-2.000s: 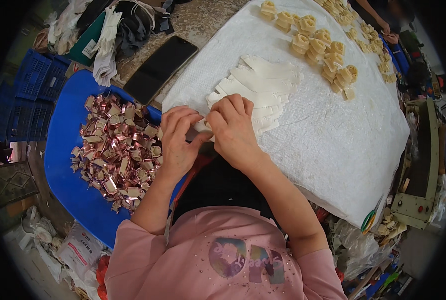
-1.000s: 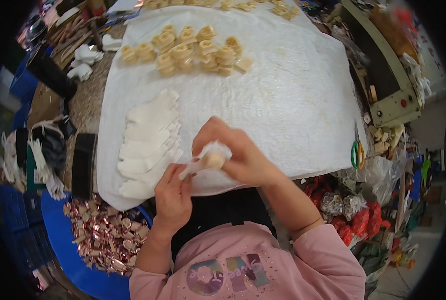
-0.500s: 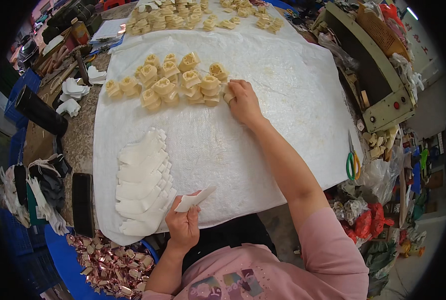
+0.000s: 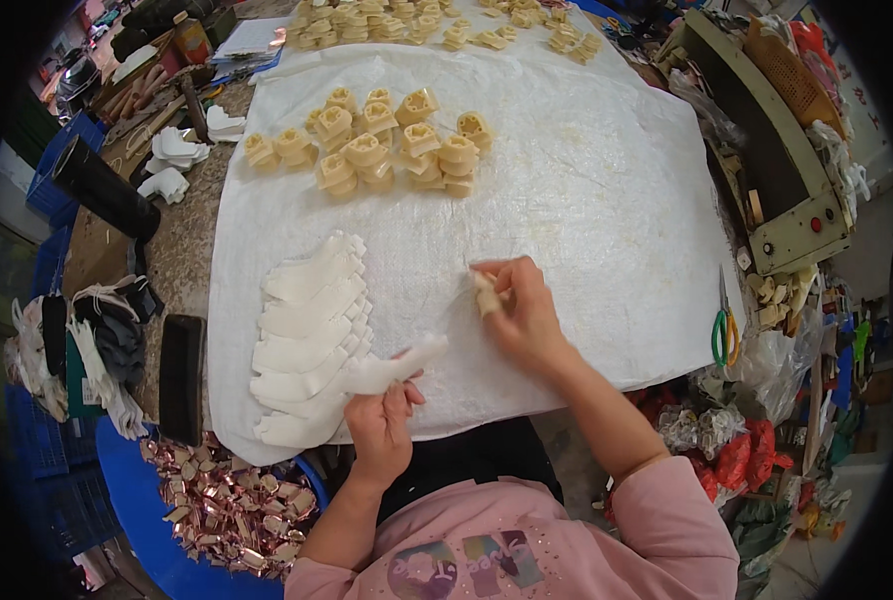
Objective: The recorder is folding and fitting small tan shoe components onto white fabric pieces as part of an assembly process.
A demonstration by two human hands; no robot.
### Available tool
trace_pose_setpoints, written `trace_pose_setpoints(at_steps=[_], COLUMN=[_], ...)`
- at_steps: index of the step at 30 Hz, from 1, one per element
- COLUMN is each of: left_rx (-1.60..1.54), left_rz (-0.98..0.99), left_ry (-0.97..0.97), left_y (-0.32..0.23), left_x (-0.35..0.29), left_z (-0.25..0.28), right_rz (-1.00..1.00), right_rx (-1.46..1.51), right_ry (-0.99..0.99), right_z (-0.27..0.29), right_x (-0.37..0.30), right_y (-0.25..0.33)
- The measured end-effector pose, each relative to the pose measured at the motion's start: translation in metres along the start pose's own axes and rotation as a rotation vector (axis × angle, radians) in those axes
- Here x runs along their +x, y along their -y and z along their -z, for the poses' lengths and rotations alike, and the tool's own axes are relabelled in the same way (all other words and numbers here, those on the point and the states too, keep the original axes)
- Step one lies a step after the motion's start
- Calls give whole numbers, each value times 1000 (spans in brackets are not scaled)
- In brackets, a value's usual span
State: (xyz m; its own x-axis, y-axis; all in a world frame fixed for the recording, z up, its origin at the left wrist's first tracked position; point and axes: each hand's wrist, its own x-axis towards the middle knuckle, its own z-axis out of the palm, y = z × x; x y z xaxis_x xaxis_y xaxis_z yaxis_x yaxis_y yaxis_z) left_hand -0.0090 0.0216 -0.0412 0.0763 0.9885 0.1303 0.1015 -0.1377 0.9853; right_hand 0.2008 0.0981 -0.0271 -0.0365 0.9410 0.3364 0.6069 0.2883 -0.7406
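My left hand [image 4: 382, 425] pinches a thin, curved white piece [image 4: 395, 372] at the near edge of the white sheet. The strip lies slanted, its free end pointing toward my right hand [image 4: 527, 318]. Between the right fingers is a small cream curved piece [image 4: 487, 297], partly hidden by them, held over the middle of the sheet. Left of my left hand, many flat white pieces [image 4: 302, 345] overlap in a fanned row. Farther off stands a cluster of cream, hollow-topped pieces [image 4: 367, 150], some stacked on each other.
More cream pieces [image 4: 397, 22] cover the far end of the white sheet [image 4: 597, 200]. Scissors [image 4: 724, 330] lie at its right edge. A phone [image 4: 182, 380] and a black cylinder [image 4: 107, 188] are at left. A blue tub [image 4: 137, 520] holds shiny coppery pieces. A green metal machine [image 4: 797, 225] stands right.
My right hand has drawn back from the cream cluster toward me, bringing a cream piece. My left hand has tilted the white piece flatter. The whole view has shifted slightly.
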Motion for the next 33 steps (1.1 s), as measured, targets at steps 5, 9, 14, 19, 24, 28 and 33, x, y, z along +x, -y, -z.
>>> trace_pose_setpoints(at_steps=[5,9,14,19,24,28,33], left_rx=[-608,-824,-926,-732,-466,-493,-778], left_rz=[278,385,384,439,377,282,320], left_ry=[-21,78,83,23,5,-76,-158], left_y=[-25,-29,-23,-25,-25,-28,-63], left_x=[5,-4,-12,-22,-24,-22,-20], left_z=[-6,-8,-11,-13,-14,-13,-30], right_rz=[-58,29,15,109,-20,138,279], right_rx=[-79,-521,-449,-540,14,568,424], right_ry=[19,91,296,288,-35,-64,-92], right_z=[2,19,50,66,63,36,0], right_x=[-21,-32,-43,-49,-63,-72,-80], right_y=[-1,15,18,2,6,72,78])
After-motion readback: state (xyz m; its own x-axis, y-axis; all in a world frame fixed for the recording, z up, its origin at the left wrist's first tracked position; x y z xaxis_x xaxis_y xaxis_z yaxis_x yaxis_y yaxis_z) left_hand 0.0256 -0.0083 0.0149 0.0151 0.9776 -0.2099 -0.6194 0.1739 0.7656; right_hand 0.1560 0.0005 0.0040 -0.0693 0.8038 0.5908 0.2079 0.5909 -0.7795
